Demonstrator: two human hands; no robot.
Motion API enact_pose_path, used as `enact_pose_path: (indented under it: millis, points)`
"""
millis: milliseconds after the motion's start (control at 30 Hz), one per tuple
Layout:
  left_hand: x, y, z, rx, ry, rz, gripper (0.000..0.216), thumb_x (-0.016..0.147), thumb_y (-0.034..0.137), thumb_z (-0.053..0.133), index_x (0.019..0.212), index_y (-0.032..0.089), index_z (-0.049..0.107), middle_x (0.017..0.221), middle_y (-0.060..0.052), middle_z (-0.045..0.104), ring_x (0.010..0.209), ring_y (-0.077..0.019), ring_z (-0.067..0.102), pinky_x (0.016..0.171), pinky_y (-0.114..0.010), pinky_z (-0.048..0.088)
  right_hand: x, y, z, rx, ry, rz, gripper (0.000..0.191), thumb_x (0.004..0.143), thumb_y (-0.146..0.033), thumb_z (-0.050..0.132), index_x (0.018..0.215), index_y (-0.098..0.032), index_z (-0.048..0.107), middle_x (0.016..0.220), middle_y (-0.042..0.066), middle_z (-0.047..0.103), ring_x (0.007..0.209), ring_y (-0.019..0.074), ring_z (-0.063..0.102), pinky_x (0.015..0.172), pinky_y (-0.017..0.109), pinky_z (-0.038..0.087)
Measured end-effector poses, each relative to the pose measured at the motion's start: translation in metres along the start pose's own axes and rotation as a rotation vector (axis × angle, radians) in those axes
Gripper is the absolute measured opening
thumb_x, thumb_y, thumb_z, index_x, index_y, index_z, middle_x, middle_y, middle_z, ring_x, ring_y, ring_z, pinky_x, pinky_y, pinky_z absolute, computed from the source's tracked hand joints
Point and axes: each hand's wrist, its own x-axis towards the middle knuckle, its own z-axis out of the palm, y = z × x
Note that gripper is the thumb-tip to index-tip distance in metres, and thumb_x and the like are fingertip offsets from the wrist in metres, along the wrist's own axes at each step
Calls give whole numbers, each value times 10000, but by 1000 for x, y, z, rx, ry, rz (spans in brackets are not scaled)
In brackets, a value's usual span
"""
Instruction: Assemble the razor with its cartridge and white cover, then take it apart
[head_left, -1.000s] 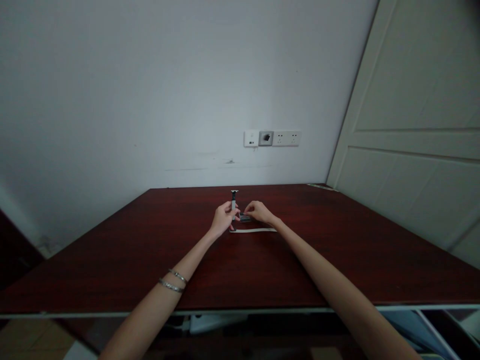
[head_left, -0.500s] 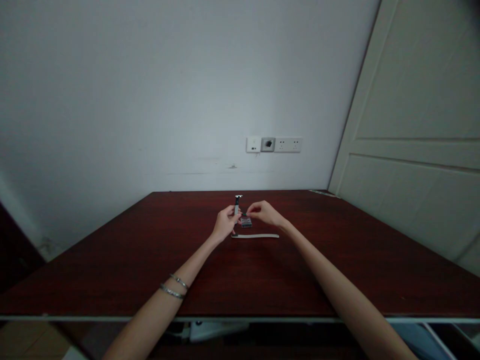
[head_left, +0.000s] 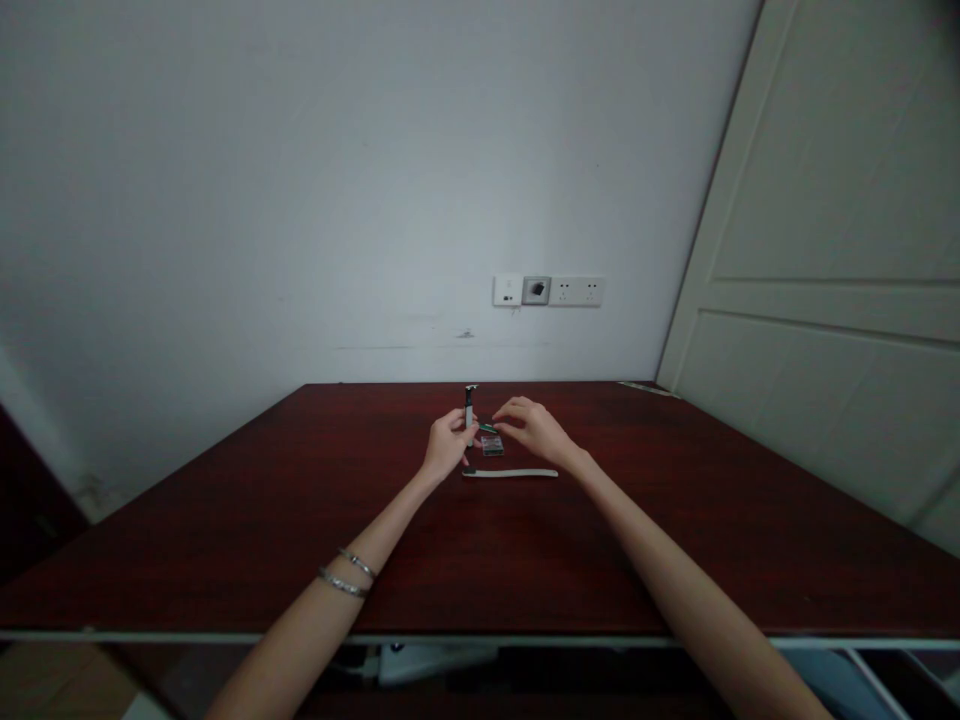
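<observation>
My left hand (head_left: 448,442) is closed around a slim upright strap piece (head_left: 469,402) with a small metal end at its top. My right hand (head_left: 534,427) pinches a small dark item (head_left: 488,429) right beside it, above a small rectangular case (head_left: 492,446) on the dark red table (head_left: 225,520). A pale flat strap (head_left: 511,473) lies on the table just in front of both hands. Two bracelets (head_left: 346,573) circle my left wrist.
A white wall with a row of sockets (head_left: 548,291) rises behind the table. A pale panelled door (head_left: 832,290) stands at the right. The table's light front edge (head_left: 480,639) runs near me, with a white object (head_left: 427,660) beneath it.
The right hand has brought its small dark item closer to the upright strap piece in my left hand. The view tilted slightly downward between the earliest frame and now.
</observation>
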Motion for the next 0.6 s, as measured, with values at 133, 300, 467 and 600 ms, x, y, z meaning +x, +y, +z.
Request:
enact_pose_path:
  millis: [133,300,467,600]
  points:
    - [2,0,-2,-39,22,-46,274,700,329,605,874,136,518,831,-58,651,533,-154,644,267,-142,380,-6,-3,2,-139,-30,-98,219,836,-278,535,1015,-225,649,964,74,617,923,172,538,792,286,445]
    - [1,2,-2,-107,21,-99,293,691,331,622,890,142,521,851,-60,661,527,-152,644,267,-146,380,-7,-3,11,-182,-36,-119,259,858,-268,503,1083,-240,630,957,75,617,921,171,534,767,265,456]
    - [-1,9,-2,-185,28,-115,306,703,333,624,912,138,515,880,-77,658,553,-164,654,272,-158,399,-6,-1,11,-149,2,-108,263,867,-273,488,1076,-228,641,957,79,628,913,174,543,767,268,459]
    - [1,15,-4,-189,38,-105,344,706,352,629,952,145,507,894,-81,653,600,-184,667,286,-180,434,-1,5,10,39,116,-32,228,838,-285,532,992,-206,680,920,75,662,878,179,575,784,296,460]
